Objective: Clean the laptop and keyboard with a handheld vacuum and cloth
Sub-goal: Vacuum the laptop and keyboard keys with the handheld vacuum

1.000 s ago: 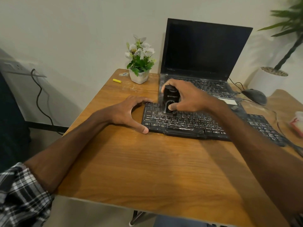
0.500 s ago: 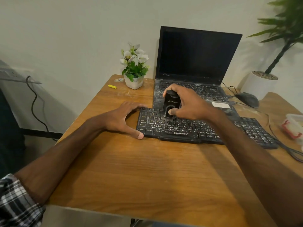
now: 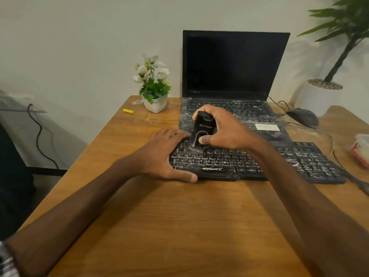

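Plain off-white painted wall [image 3: 79,37] facing me, 12 o'clock. Brown wood-grain table [image 3: 179,226] before me. Tall green leafy plant in round white pot [image 3: 317,100], 2 o'clock. Black cable [image 3: 40,129] dangling, 10 o'clock. Light soft, even.

Both bare forearms reach forward. The left hand [image 3: 167,154] lies palm down, its thumb splayed wide from relaxed fingers. The right hand [image 3: 227,129] curls its fingers and thumb round a small black handheld vacuum [image 3: 202,128].
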Demonstrator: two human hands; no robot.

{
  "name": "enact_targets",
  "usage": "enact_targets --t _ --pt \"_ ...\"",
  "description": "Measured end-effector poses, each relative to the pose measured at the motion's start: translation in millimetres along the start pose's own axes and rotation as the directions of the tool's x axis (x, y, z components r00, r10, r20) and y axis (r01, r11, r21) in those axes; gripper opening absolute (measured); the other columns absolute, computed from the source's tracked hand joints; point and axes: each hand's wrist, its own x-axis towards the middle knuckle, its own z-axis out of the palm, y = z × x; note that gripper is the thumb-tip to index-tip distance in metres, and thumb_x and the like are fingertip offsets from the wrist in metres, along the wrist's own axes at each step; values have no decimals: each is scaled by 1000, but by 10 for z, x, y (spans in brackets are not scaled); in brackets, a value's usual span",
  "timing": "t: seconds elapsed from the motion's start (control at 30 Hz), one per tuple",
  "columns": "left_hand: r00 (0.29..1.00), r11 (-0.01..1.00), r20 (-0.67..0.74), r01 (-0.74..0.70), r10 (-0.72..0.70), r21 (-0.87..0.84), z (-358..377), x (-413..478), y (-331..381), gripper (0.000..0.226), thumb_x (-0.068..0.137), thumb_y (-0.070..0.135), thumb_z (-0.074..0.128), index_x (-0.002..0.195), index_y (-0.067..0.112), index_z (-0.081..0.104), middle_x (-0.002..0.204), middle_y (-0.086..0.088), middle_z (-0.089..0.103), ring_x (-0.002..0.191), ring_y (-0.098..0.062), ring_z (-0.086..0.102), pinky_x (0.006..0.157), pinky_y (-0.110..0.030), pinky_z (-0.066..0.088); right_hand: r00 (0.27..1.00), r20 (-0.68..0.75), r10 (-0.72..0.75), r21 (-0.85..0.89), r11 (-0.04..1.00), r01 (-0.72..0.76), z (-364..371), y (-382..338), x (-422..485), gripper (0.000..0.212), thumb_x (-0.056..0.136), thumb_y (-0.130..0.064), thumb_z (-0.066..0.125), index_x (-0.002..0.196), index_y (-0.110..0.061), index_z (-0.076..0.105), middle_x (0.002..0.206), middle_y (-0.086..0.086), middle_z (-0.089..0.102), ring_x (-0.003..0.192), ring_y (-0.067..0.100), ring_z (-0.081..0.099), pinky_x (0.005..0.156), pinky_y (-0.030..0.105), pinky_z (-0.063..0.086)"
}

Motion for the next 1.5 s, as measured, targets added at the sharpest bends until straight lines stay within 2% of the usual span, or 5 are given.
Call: enact_targets --t 0.23,0.9,1.03,1.2,1.5 --pt "993 986 88 -87 75 139 -110 296 125 126 54 101 58 148 22 35 141 5 38 127 -16 34 117 -42 31 1000 9 -28 -66 997 29 -43 -5 -18 61 76 -3 81 126 -25 53 112 -7 59 98 11 65 75 31 63" --pt "996 997 45 -75 76 -24 -3 305 42 128 49 102 59 154 36 29 141 12 31 131 -12 28 111 -33 31 986 156 57 -449 894 20 -252 -223 -19 61 75 -3 79 124 -23 51 108 -4 58 97 15 61 78 35 60" --pt "997 999 53 -53 53 3 3 303 36 130 46 106 56 151 31 34 137 10 33 125 -13 30 111 -36 34 997 74 -11 -361 932 37 -195 -305 7 61 75 -6 80 125 -23 51 112 -5 58 100 14 61 78 34 60" --pt "997 998 39 -62 62 8 12 306 27 127 48 102 58 148 28 36 135 9 34 124 -14 31 111 -35 34 997 68 18 -299 954 3 -106 -204 -63 60 78 -4 80 127 -23 50 114 -4 58 95 7 60 66 19 54" --pt "996 998 62 -57 59 -40 0 301 30 135 46 101 59 159 32 28 140 11 31 130 -11 29 112 -34 32 985 121 127 -400 914 -68 -320 -109 -158 63 79 -5 80 130 -22 47 116 0 58 104 17 60 82 31 57"
